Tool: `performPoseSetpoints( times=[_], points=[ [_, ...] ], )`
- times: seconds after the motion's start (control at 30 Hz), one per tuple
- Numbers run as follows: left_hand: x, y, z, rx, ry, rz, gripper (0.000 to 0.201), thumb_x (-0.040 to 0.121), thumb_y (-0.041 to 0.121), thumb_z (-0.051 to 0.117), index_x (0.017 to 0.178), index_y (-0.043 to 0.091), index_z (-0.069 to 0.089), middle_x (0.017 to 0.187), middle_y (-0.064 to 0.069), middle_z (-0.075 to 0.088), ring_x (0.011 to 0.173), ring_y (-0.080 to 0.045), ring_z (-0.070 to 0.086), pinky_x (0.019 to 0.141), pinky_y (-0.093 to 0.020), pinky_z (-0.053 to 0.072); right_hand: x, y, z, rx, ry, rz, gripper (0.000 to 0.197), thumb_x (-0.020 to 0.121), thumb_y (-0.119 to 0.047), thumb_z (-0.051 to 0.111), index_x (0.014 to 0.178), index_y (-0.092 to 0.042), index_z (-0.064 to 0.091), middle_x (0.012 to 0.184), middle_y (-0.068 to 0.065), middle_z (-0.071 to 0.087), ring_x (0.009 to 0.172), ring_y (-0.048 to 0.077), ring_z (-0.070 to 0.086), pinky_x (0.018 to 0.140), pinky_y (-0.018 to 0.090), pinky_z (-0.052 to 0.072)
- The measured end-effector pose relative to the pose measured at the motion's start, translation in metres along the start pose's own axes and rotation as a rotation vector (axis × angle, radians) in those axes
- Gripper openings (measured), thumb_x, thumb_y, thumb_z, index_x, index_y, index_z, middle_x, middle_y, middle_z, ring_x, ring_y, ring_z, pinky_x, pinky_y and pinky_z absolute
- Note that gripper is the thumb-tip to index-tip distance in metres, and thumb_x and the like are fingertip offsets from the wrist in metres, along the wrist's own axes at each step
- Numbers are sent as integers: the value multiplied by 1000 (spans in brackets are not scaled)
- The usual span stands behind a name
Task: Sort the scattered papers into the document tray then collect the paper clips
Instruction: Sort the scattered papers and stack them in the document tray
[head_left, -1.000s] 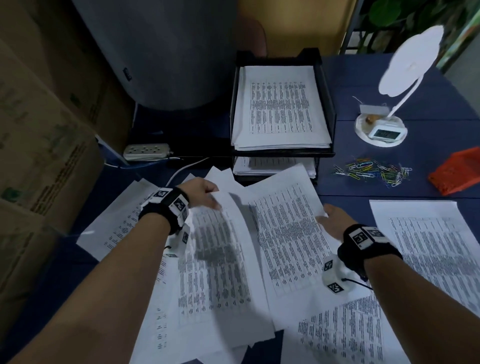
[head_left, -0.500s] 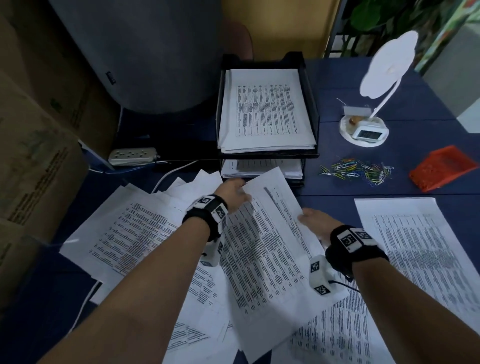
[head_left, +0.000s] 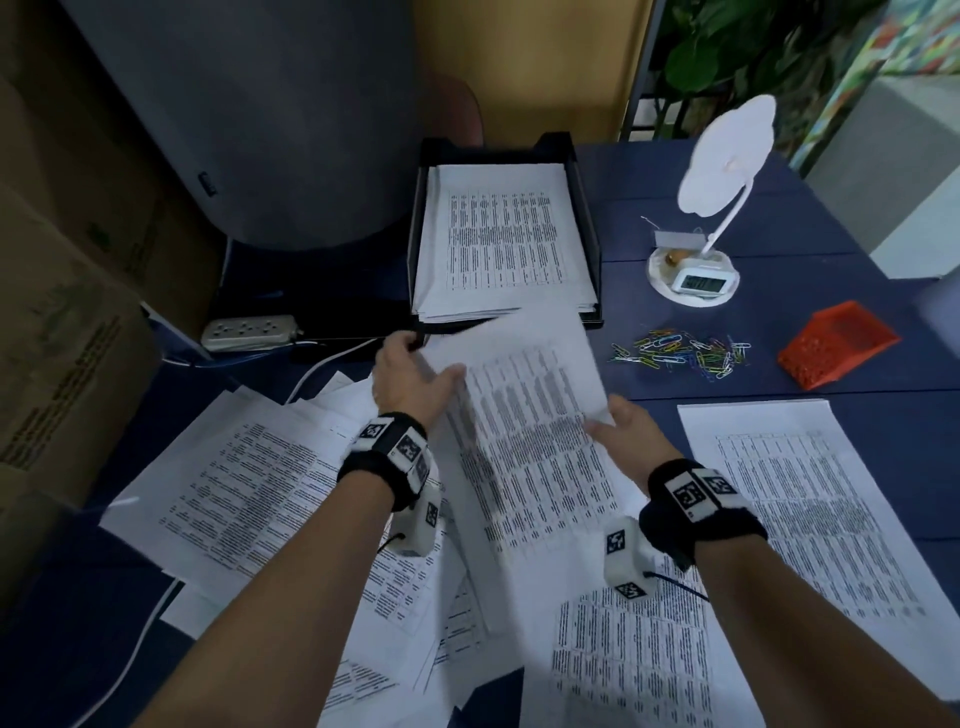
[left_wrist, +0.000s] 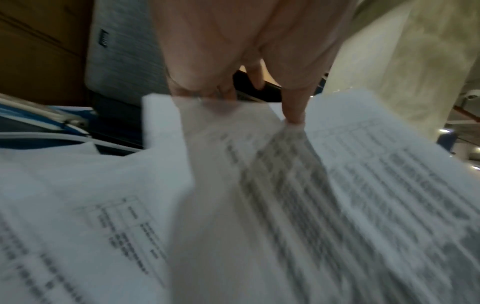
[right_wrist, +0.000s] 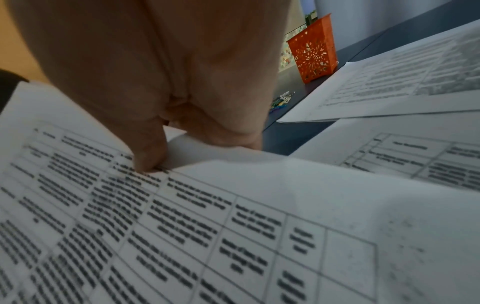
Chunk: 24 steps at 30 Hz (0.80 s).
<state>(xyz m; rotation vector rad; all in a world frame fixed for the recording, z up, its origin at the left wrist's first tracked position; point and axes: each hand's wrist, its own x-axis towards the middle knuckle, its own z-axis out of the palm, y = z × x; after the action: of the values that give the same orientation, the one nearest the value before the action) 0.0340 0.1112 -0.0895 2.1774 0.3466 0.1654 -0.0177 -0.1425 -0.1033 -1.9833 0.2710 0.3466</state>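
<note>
we find the left hand and right hand, fingers clamped on one sheet before the tray; tray part-filled, many papers and the clips remain on the bench.

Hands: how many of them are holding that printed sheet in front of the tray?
2. The left hand grips the printed sheet at its far left corner, by the document tray. The right hand pinches its right edge.
</note>
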Motion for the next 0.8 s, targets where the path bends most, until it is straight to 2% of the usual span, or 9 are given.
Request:
performPoseSetpoints(
  times=[0.1,0.17,0.2,0.27,0.33,0.47,0.57,0.67,0.8],
  points=[
    [-15,-3,-10,-322,-27,-56,73,78,30,76,135,19,31,128,-3,44,116,-19,46,100,-35,41,-5,-15,-8,198,64,-72,26,95,-7,53,119,-14,57,116,2,64,106,16,60,91,28,45],
    [-22,6,-15,-457,-115,-98,57,83,28,72,127,28,37,127,-5,52,108,-19,56,95,-39,47,-10,-31,-10,315,79,-129,29,95,-2,51,121,-12,56,114,1,65,98,8,62,84,20,47],
    [-25,12,-17,-497,-135,-88,47,85,25,69,123,25,41,117,-3,59,100,-15,60,91,-40,49,-12,-39,-10,362,97,-158,30,94,0,51,122,-9,56,113,2,65,96,6,62,85,19,47],
    [-27,27,-23,-518,-102,22,25,90,15,63,111,13,49,95,4,63,84,-6,60,83,-36,51,-16,-55,-11,418,149,-228,28,93,3,51,118,-8,56,109,0,66,94,3,62,91,23,48],
    [-28,44,-30,-585,-43,134,15,92,7,56,107,8,53,95,3,63,84,-3,61,84,-28,52,-18,-69,-11,446,196,-299,28,93,3,51,113,-15,57,107,-6,67,97,2,64,92,22,49],
    [-32,60,-35,-617,33,270,15,95,4,51,110,6,51,97,4,60,83,4,58,83,-16,48,-18,-81,-12,460,243,-354,29,93,1,53,115,-17,54,107,-7,67,100,7,64,91,26,50],
    [-36,51,-27,-587,-21,189,22,94,3,51,115,9,47,102,3,61,87,3,61,80,-13,50,-15,-75,-6,402,234,-337,30,92,1,54,118,-14,52,107,-6,66,99,5,63,92,28,50],
    [-36,40,-17,-508,-70,102,26,93,6,54,119,10,48,105,4,62,91,-4,60,82,-17,50,-13,-69,-1,365,215,-311,30,91,3,53,111,-20,52,108,-2,65,100,13,62,94,32,48],
    [-29,37,-15,-510,-79,41,25,95,12,52,120,8,53,110,1,63,93,0,60,84,-14,50,-9,-62,3,359,203,-256,29,92,5,50,119,-7,50,114,5,61,106,18,58,97,33,45]
  ],
)
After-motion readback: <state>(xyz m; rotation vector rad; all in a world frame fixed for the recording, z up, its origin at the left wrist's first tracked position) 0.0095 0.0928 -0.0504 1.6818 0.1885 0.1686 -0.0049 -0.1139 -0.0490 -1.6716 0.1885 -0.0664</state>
